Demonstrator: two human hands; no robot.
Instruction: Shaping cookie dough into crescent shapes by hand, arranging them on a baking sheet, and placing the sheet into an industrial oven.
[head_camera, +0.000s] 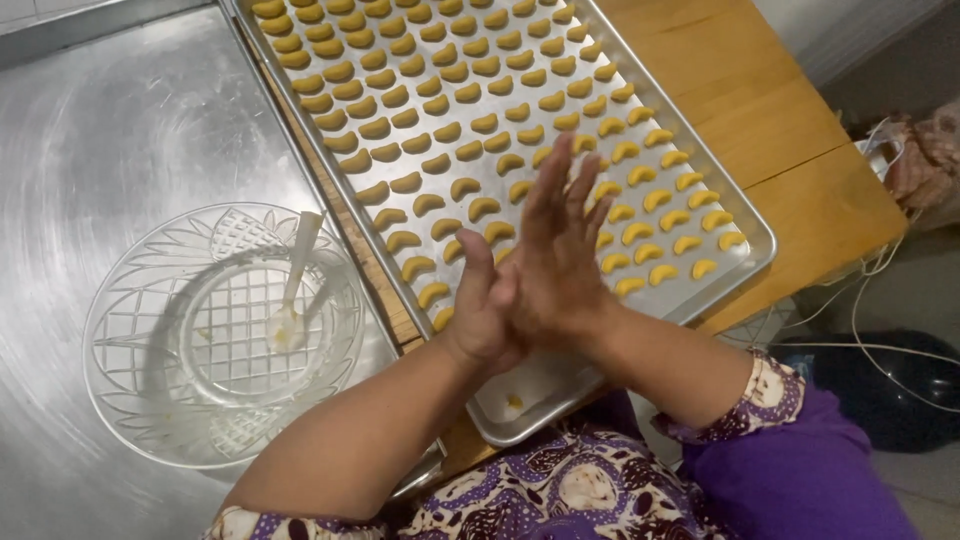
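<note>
1. Steel counter, left: glass bowl nearly empty, small spoon inside.
2. Centre: left hand and right hand pressed palm to palm, fingers straight; whether dough lies between cannot be told.
3. Baking tray beneath: crescent cookies fill nearly every row; near corner bare.

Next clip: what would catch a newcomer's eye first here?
The metal baking tray filled with rows of yellow crescent-shaped dough pieces, top centre. Over its near end, the left hand and right hand press palm to palm. An empty cut-glass bowl sits left.
</note>
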